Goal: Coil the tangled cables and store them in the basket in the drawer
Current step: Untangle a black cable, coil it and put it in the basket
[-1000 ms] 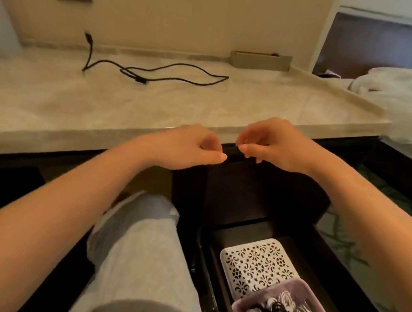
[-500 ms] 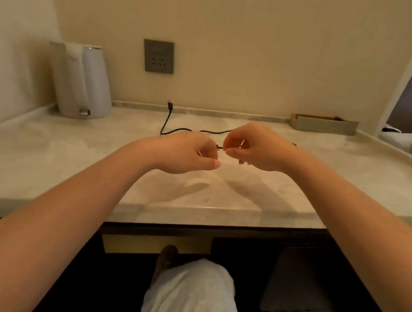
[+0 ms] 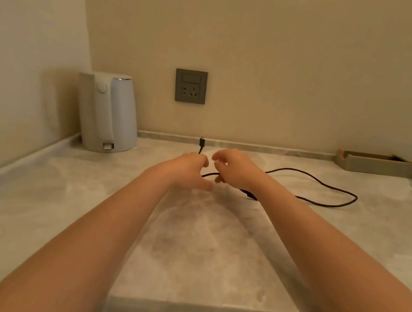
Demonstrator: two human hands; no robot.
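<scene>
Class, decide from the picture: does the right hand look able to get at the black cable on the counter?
Probably yes. The right hand is right above the cable, which lies loose on the counter, and nothing stands between them. Whether it touches yet is unclear.

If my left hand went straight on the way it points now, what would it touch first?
Most likely the black cable: its plug end rises just past the left hand fingertips, toward the back wall. Depth is unclear, so they may already touch.
</scene>
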